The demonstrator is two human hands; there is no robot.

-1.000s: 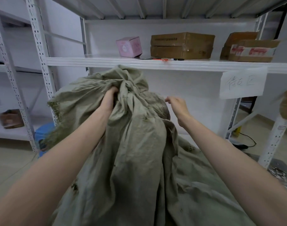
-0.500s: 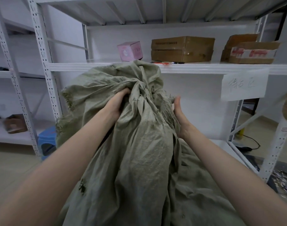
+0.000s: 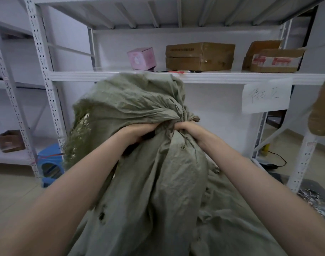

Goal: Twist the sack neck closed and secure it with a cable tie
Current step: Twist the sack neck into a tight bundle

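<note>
A large grey-green woven sack [image 3: 163, 191] stands in front of me, filling the lower middle of the head view. Its neck [image 3: 170, 122] is bunched tight between my two hands. My left hand [image 3: 139, 133] grips the neck from the left, fingers curled into the cloth. My right hand [image 3: 188, 129] grips it from the right, touching the left hand. Above the hands the loose frayed mouth [image 3: 124, 104] of the sack flops over to the left. No cable tie can be made out on the sack or in my hands.
White metal shelving [image 3: 213, 77] stands just behind the sack, with a pink box [image 3: 141, 58] and cardboard boxes [image 3: 200, 56] on it. A paper label [image 3: 267, 96] hangs from the shelf edge. A blue stool [image 3: 49, 163] stands at the lower left, a black cable [image 3: 276, 161] on the floor at right.
My right hand came from free air onto the sack and now grips the neck next to my left hand. The neck is bunched tighter and the loose top has flopped left.
</note>
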